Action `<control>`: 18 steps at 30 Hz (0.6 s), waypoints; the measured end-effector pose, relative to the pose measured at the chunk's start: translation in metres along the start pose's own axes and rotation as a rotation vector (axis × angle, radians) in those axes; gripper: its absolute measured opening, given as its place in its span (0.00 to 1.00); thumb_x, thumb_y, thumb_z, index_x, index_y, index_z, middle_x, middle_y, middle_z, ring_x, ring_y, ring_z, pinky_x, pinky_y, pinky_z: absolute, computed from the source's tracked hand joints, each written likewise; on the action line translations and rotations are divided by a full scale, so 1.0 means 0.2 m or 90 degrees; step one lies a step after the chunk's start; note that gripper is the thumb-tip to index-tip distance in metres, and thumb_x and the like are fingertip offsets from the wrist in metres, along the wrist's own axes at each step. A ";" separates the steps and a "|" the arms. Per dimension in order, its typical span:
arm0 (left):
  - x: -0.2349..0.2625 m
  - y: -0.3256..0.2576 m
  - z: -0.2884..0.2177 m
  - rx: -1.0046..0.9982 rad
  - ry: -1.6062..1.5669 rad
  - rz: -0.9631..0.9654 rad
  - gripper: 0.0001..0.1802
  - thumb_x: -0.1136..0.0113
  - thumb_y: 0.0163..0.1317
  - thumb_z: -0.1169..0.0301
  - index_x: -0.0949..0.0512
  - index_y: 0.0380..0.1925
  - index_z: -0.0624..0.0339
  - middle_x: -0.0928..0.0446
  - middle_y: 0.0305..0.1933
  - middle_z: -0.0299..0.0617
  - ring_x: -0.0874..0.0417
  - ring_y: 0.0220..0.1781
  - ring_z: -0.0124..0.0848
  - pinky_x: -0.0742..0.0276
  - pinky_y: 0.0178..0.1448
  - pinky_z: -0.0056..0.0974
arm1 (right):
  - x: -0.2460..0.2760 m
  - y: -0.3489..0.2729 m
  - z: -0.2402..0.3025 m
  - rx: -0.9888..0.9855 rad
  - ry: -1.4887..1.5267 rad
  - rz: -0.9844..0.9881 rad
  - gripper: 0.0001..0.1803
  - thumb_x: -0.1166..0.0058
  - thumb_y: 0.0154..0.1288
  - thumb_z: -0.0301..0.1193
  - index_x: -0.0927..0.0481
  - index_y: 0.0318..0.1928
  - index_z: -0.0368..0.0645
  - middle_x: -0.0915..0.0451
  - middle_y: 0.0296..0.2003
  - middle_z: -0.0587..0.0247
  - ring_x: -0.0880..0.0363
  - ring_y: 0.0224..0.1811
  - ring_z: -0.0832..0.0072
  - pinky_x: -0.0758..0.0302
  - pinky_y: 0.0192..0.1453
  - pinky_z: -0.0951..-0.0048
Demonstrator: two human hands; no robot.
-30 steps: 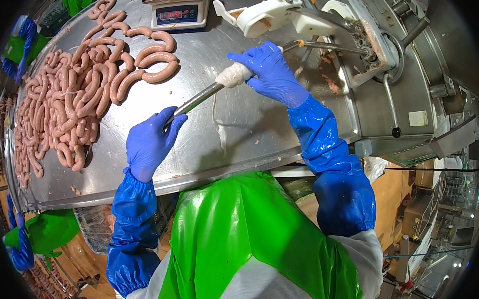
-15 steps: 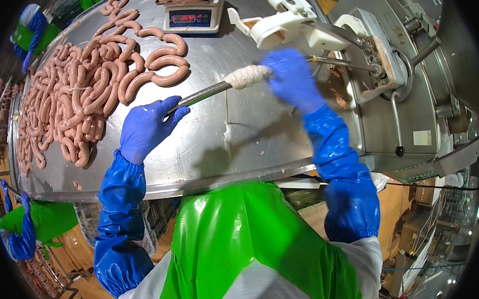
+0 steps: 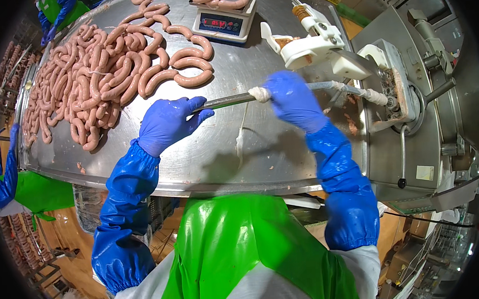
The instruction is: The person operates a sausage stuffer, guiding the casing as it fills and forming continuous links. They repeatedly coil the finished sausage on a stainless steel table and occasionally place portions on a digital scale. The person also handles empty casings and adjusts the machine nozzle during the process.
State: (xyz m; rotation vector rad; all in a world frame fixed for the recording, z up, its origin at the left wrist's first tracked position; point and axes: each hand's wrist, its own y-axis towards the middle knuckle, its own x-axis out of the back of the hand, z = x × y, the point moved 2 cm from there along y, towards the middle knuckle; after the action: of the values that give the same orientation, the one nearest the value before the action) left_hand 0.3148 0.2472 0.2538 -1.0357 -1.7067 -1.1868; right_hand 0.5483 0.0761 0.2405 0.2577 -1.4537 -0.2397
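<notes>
A long metal stuffing tube [image 3: 226, 101] runs from the filling machine [image 3: 411, 113] out over the steel table [image 3: 251, 159]. My right hand [image 3: 291, 101], in a blue glove, is closed around the tube over the bunched white casing [image 3: 259, 94]. My left hand [image 3: 168, 123], also gloved, rests at the tube's free end with its fingers curled on the tip. A loose strand of casing [image 3: 240, 138] hangs from the tube onto the table.
A big pile of pink sausage rings [image 3: 95, 76] covers the table's far left. A digital scale [image 3: 224, 17] with sausages on it stands at the back. A white plastic fixture [image 3: 310, 43] sits near the machine. Another person in green apron and blue sleeves [image 3: 14, 183] stands at left.
My right hand has slid the bunched casing along the tube toward the machine. My left hand stays at the tube's tip. The view has shifted slightly.
</notes>
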 end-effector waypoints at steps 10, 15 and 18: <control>-0.03 0.02 0.02 0.004 0.000 -0.002 0.15 0.38 0.61 0.53 0.16 0.35 0.50 0.21 0.23 0.41 0.20 0.20 0.41 0.27 0.25 0.42 | 0.28 -0.26 -0.13 -0.179 -0.025 -0.129 0.28 0.33 0.49 0.35 0.23 0.51 0.39 0.24 0.48 0.51 0.27 0.52 0.53 0.31 0.58 0.56; 0.01 0.01 0.00 0.006 -0.003 -0.013 0.15 0.36 0.60 0.53 0.15 0.36 0.50 0.20 0.24 0.41 0.19 0.21 0.40 0.26 0.26 0.40 | -0.02 0.11 0.25 0.032 0.005 -0.076 0.15 0.41 0.53 0.34 0.21 0.41 0.41 0.22 0.41 0.51 0.25 0.48 0.55 0.29 0.54 0.56; 0.02 0.01 0.00 0.024 -0.005 0.003 0.15 0.37 0.60 0.52 0.15 0.36 0.50 0.19 0.24 0.41 0.19 0.21 0.40 0.25 0.26 0.41 | 0.00 0.03 0.06 -0.013 -0.053 -0.068 0.06 0.47 0.45 0.26 0.24 0.28 0.42 0.25 0.29 0.53 0.26 0.37 0.53 0.29 0.45 0.54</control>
State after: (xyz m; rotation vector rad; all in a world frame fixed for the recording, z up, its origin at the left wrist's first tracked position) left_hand 0.3148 0.2478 0.2578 -1.0228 -1.7258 -1.1445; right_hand 0.5358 0.0809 0.2443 0.3114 -1.5215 -0.3554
